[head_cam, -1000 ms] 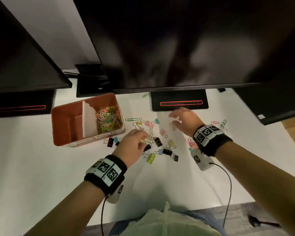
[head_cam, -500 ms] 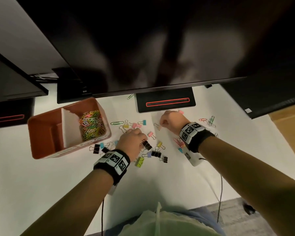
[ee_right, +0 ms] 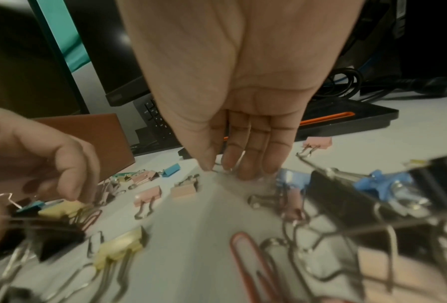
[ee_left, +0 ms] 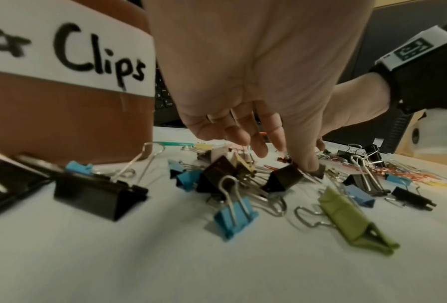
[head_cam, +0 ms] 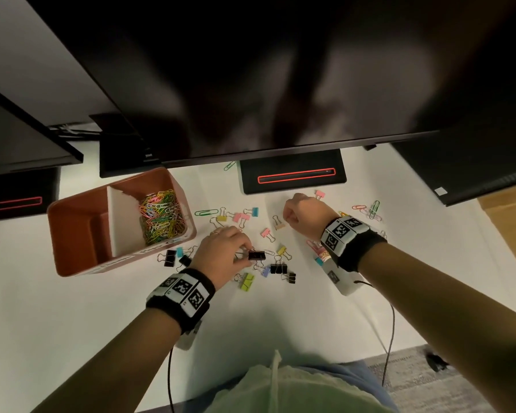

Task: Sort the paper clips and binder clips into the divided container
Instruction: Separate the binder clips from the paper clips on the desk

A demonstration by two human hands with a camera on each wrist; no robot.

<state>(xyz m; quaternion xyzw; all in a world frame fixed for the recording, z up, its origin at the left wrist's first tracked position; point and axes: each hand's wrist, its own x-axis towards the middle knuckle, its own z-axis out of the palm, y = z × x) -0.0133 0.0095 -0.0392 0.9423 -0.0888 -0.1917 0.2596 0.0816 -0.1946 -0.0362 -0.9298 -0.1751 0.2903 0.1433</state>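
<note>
The orange divided container (head_cam: pixel 72 234) stands at the left, with coloured paper clips (head_cam: pixel 160 216) piled in its right compartment; I see nothing in its left one. Binder clips of several colours and a few paper clips lie scattered on the white table (head_cam: pixel 295 311). My left hand (head_cam: pixel 246 253) pinches a black binder clip (head_cam: pixel 256 255) in the pile, seen close in the left wrist view (ee_left: pixel 284 178). My right hand (head_cam: pixel 288 217) is curled beside a tan binder clip (head_cam: pixel 279 223). Its thumb and fingertips (ee_right: pixel 243 170) pinch a thin silver wire clip (ee_right: pixel 218 164) against the table.
A large dark monitor overhangs the far side, its stand base (head_cam: pixel 292 175) just beyond the clips. A second base (head_cam: pixel 12 201) sits far left. More paper clips (head_cam: pixel 370 208) lie at the right. A lime binder clip (head_cam: pixel 246 281) is nearest me. The table's front edge runs below my forearms.
My right hand's spread fingers have curled into a pinch on the table. My left hand stays on the pile, now with the black binder clip at its fingertips.
</note>
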